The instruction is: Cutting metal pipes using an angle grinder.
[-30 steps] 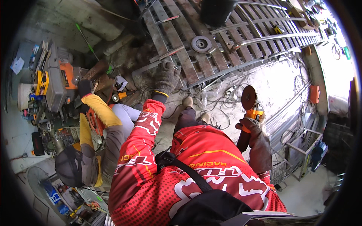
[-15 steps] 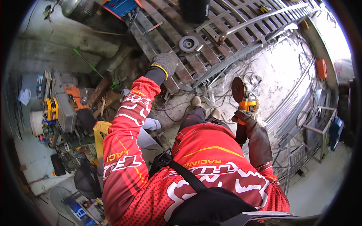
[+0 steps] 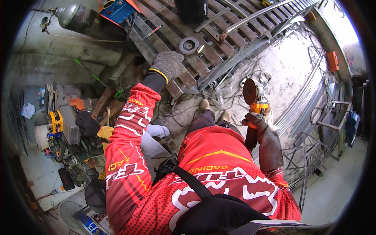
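Observation:
My left hand (image 3: 167, 65), in a grey knit glove with a yellow cuff edge, is over the near-left end of a slatted metal bench (image 3: 201, 64). Just beyond its fingers a round grinding disc (image 3: 188, 46) lies flat on the slats, apart from the hand. How far the fingers curl is hidden under the glove's back. At my right side, my right hand (image 3: 259, 125) wears a long dark leather glove. It is closed around the body of an orange-and-black angle grinder (image 3: 258, 106), held upright with its reddish-brown disc (image 3: 249, 91) uppermost.
A co-worker's dark-gloved hand (image 3: 87, 123) is at left, near a grey case (image 3: 66, 113) and cluttered tools. On the bench stand a blue machine (image 3: 117, 12) and a black cylinder (image 3: 191, 11). Cables cross the floor; metal lengths (image 3: 303, 107) lie at right.
My left hand has come slightly closer to the loose disc, its back now turned more upward. The view has shifted a little. The co-worker's gloved hand moved left. The grinder stays in my right hand.

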Action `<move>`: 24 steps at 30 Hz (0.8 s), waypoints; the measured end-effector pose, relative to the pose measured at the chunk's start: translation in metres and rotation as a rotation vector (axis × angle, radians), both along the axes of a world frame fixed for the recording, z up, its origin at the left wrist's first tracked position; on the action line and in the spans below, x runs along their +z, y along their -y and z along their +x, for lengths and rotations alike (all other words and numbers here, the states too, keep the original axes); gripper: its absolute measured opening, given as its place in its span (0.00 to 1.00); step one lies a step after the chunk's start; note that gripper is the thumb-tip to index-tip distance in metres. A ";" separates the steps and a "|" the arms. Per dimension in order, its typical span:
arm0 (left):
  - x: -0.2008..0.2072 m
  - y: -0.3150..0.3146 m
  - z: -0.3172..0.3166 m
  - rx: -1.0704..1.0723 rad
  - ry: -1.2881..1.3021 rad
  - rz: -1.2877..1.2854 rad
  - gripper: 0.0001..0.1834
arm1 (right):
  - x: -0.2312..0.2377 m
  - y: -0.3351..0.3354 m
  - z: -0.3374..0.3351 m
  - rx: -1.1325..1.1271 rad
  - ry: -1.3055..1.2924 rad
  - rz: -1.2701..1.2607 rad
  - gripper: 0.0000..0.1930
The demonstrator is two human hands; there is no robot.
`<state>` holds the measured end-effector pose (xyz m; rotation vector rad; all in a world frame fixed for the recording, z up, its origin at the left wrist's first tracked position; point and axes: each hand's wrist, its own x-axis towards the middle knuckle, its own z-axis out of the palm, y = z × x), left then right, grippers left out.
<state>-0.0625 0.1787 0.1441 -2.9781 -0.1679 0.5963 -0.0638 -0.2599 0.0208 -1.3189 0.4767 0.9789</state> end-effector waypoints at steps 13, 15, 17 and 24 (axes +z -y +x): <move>-0.006 -0.016 -0.008 0.081 0.115 -0.137 0.28 | 0.039 -0.016 0.003 0.014 0.076 -0.007 0.29; -0.008 -0.018 -0.008 0.097 0.122 -0.152 0.29 | 0.043 -0.020 0.004 0.013 0.086 -0.037 0.29; -0.011 -0.021 -0.005 0.110 0.123 -0.168 0.30 | 0.044 -0.019 0.004 0.054 0.105 -0.042 0.25; -0.004 -0.017 0.000 0.144 0.102 -0.210 0.33 | 0.030 -0.014 0.007 0.111 0.070 -0.062 0.25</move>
